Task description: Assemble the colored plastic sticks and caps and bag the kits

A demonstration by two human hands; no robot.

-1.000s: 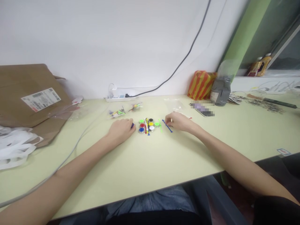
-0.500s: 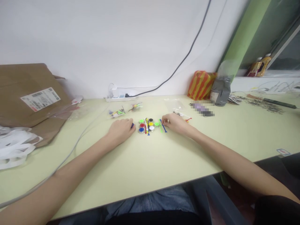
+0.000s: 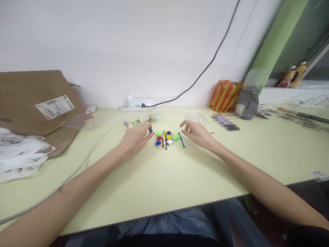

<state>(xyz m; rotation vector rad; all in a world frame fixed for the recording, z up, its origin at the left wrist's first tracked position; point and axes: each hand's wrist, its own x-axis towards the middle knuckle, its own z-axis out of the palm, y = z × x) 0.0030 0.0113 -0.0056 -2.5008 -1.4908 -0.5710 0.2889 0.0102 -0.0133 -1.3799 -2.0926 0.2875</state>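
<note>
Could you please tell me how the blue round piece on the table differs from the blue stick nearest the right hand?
The blue round piece is compact and disc-like, while the blue stick is long and thin. The blue round piece lies at the group's left, beside the red round piece; the blue stick lies at its right end. Both are blue and rest on the table.

soft light brightens the wall (image 3: 154, 51) and tabletop (image 3: 156, 185), a faint shadow falling below the right forearm (image 3: 239, 166); the far-right window (image 3: 321, 70) is dark. the coloured pieces (image 3: 169, 137) look fuzzy, a pixelated patch (image 3: 223, 120) sits at right, and the outer edges stretch.
</note>
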